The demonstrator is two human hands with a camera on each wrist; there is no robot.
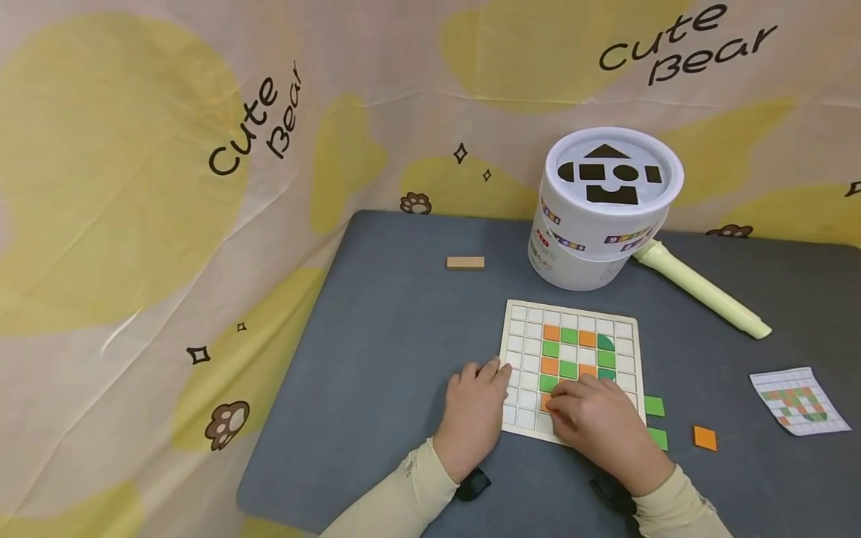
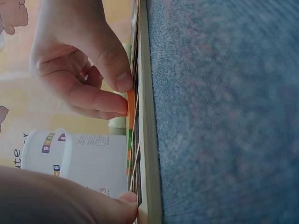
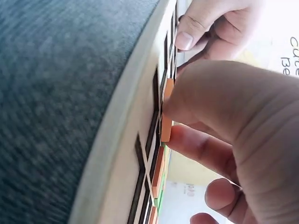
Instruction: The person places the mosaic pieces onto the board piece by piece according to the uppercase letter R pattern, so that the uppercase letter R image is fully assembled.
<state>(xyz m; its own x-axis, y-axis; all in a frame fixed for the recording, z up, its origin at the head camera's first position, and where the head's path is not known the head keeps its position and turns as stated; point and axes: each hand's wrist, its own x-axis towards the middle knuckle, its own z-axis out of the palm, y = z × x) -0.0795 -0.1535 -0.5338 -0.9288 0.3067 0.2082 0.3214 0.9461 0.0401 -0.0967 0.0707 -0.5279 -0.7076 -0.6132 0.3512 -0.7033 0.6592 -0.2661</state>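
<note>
My right hand (image 1: 602, 422) is over the lower part of a square grid board (image 1: 572, 308). Its thumb and index finger pinch an orange square tile (image 3: 166, 128) at the board's surface, in the column below a green tile (image 1: 548, 383). Orange and green tiles form a pattern on the white cells, with a rounded dark green piece (image 1: 605, 342) at the upper right; the hand hides part of the lower rows. My left hand (image 1: 473, 411) rests against the board's left edge, its thumb (image 2: 122, 208) touching the rim.
Two green tiles (image 1: 655, 406) lie by the board's right edge, and a loose orange tile (image 1: 705, 438) beside them. A printed pattern card (image 1: 800, 401) is farther right. Behind stand a white bucket (image 1: 581, 254) with a shape-sorter lid, its pale yellow handle (image 1: 702, 288) and a wooden block (image 1: 466, 264).
</note>
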